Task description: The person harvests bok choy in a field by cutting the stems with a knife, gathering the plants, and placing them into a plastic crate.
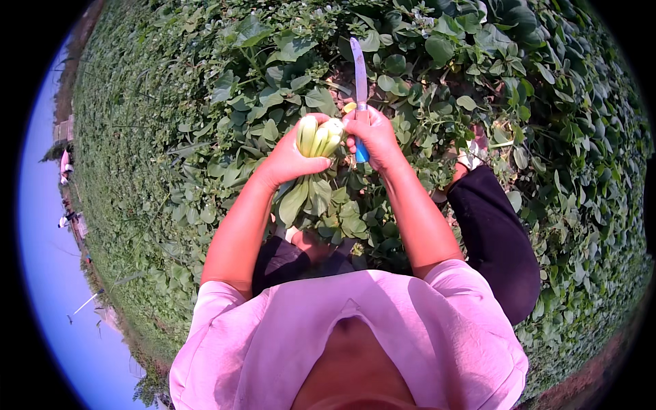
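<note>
A bunch of leafy greens with thick pale stalks is gripped in my left hand. Its cut stalk ends point up and away from me, while the broad green leaves hang below the hand. My right hand is closed around the wooden and blue handle of a knife. The long, narrow, slightly curved blade points away from me and bears dark marks. The right fingertips are close beside the stalk ends; whether they touch them I cannot tell.
Dense low green plants surround me, with bare soil showing between leaves. My bent leg in dark trousers is at the right, its foot among plants. Far left, other people are near the field's edge. A brown strip borders the lower right.
</note>
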A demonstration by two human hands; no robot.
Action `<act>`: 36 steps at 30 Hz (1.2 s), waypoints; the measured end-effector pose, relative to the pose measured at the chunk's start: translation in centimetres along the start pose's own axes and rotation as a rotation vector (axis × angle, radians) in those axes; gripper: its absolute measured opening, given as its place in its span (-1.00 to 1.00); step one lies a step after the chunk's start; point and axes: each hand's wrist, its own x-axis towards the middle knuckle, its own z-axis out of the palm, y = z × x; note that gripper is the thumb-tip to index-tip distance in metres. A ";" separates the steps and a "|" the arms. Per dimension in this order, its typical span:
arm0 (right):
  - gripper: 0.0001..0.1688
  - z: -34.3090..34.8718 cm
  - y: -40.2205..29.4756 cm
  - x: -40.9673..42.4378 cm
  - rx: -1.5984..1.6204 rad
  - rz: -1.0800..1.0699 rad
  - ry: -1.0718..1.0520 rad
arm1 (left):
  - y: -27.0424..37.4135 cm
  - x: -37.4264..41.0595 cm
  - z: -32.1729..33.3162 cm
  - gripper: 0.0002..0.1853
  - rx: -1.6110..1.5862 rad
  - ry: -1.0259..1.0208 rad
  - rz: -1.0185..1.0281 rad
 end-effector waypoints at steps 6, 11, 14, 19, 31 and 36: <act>-0.70 -4.7 2.3 2.5 0.204 0.147 0.008 | 0.1 5.6 0.1 -0.39 0.015 -0.041 -0.139; -0.48 -6.2 7.5 6.8 -1.164 0.160 0.044 | 0.0 13.4 -2.3 -0.49 1.204 -0.194 -0.218; -0.51 -5.9 7.9 9.2 -1.175 0.062 0.174 | -0.8 14.4 -4.2 -0.48 1.600 -0.286 -0.539; -0.56 -7.3 8.8 11.3 -0.772 0.101 0.280 | -3.2 11.8 -7.3 -0.50 1.607 -0.205 -0.510; -0.51 -4.3 11.1 11.6 -0.823 0.079 0.123 | -5.2 10.0 -9.3 -0.36 1.558 -0.006 -0.316; -0.49 -3.9 10.1 12.0 -0.476 0.306 0.095 | -4.1 9.5 -9.7 -0.30 1.381 -0.015 -0.438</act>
